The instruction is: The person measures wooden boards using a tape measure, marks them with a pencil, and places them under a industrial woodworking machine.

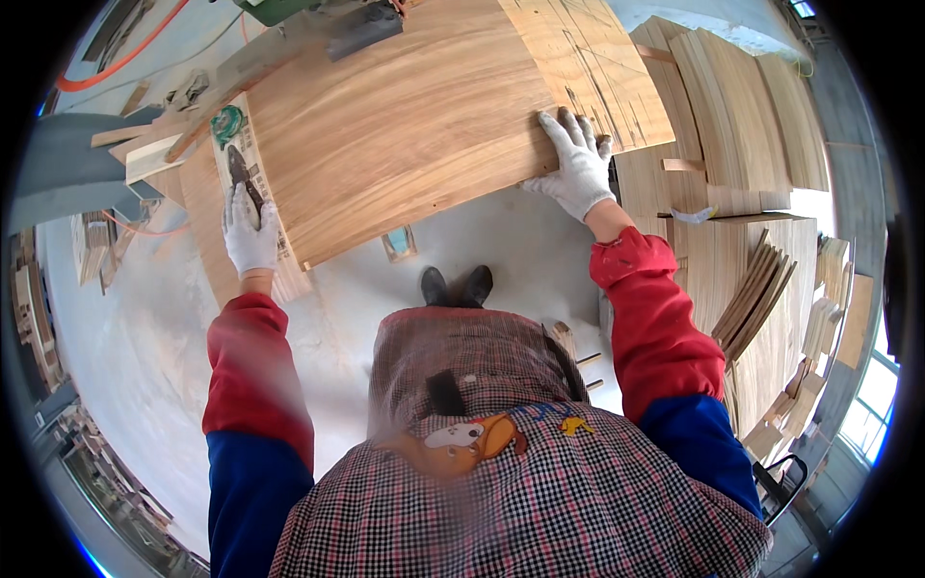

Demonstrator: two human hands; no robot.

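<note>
So we've got both hands in white gloves. Our left hand (251,233) is just past the panel's left end, fingers lying over the handles of a dark plier-like tool (241,170); can't tell if that's a real grip or just resting there. Our right hand (576,166) is spread wide on the panel's near edge, well toward its right end, holding nothing we can see.

The wooden panel (414,116) itself sits right in front of us, and its long axis goes left to right, slanting away toward the right, grain and all. The right hand is the one actually on it. The tool points away from us, pretty much crosswise to that long axis, so it's the left hand's by a mile.

That tool is on a pale strip (275,231) along the panel's left end, with a green tape roll (226,125) just beyond the tip. Further out, our dark boots (456,287) are on the near side of the panel, and big board stacks (737,111) are off to its right.
</note>
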